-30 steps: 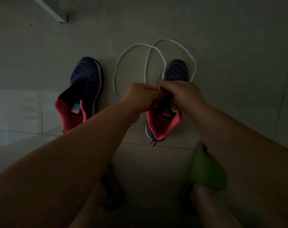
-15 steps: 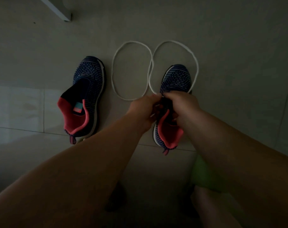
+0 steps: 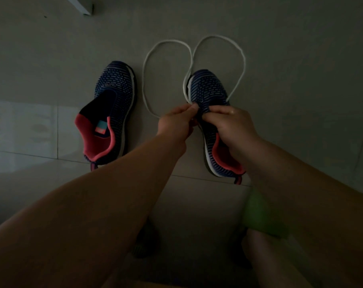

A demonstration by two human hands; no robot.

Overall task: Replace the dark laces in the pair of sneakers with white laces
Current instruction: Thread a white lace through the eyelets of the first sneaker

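Both hands, left hand [image 3: 176,121] and right hand [image 3: 232,123], are now pinching white lace [image 3: 197,50] nearer the toe of right sneaker [image 3: 209,90]; loops spreading, threading is starting.

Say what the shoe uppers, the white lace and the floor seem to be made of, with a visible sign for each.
Shoe uppers: probably knit fabric, matt, with rows of pale woven dashes. White lace: likely woven cord, since it lies in limp loops. Floor: apparently glazed tile, with thin joint lines and a glossy reflection at the left.
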